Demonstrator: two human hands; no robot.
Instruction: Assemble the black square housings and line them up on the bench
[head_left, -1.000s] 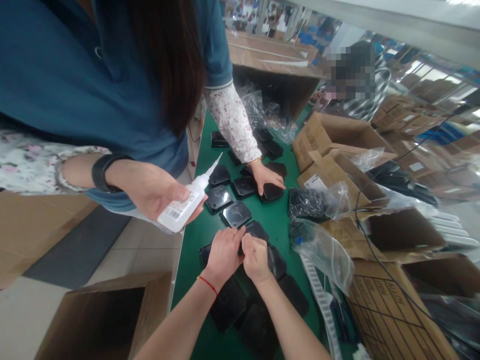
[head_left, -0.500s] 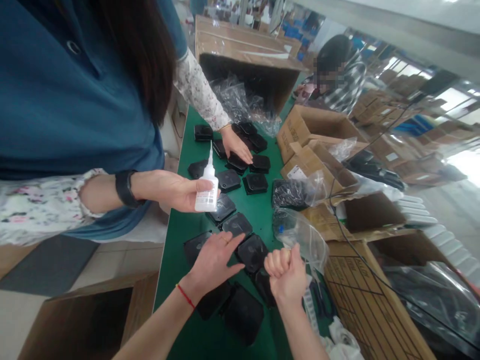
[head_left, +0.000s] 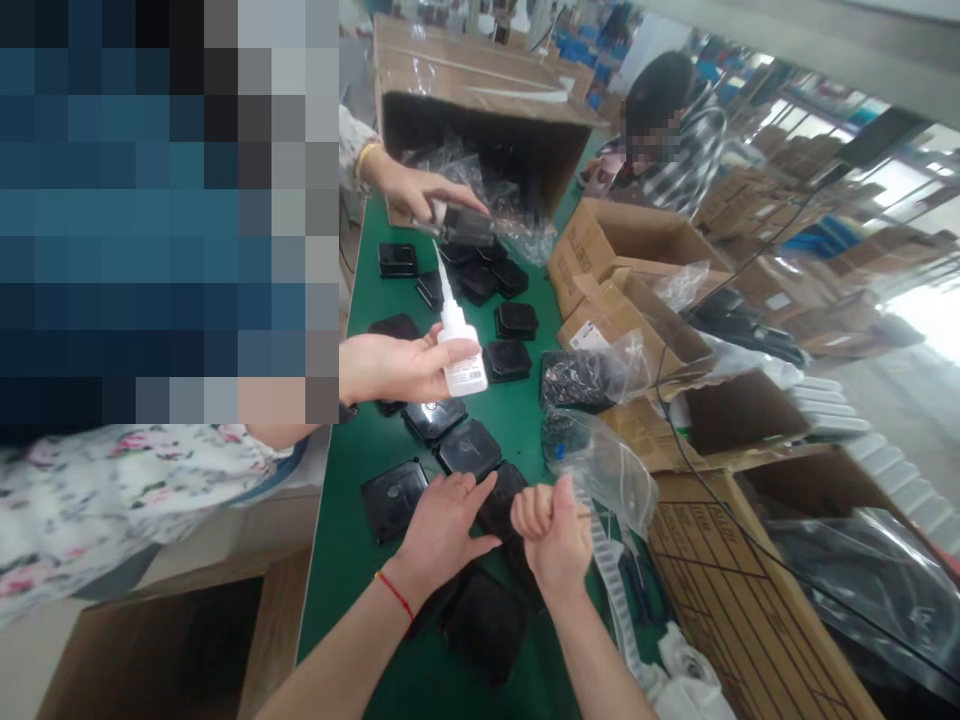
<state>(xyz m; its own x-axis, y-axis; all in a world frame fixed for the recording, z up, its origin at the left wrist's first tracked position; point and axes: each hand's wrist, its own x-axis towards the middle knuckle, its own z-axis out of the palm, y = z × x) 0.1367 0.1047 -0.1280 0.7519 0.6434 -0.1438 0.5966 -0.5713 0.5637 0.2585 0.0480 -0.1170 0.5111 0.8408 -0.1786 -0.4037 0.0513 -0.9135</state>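
Note:
My left hand is open, fingers spread low over several black plastic cases; whether the fingertips touch a case is hard to tell. A single black case lies just left of it, and another dark case sits below, close to my wrist. Beside it, my right hand is closed with the thumb on top; what its fingers hold, if anything, is hidden. In front, a co-worker's hand grips a white dropper bottle with a thin upright nozzle. That person's other hand holds a black case above the table.
More black cases are spread over the green table. Clear plastic bags, a pair of pliers and a white strip lie to the right, near cardboard boxes. A large open carton stands at the far end.
The co-worker's far hand has raised a black case off the table. Their bottle has shifted right and slightly up. My right hand has moved a little left, my left slightly right.

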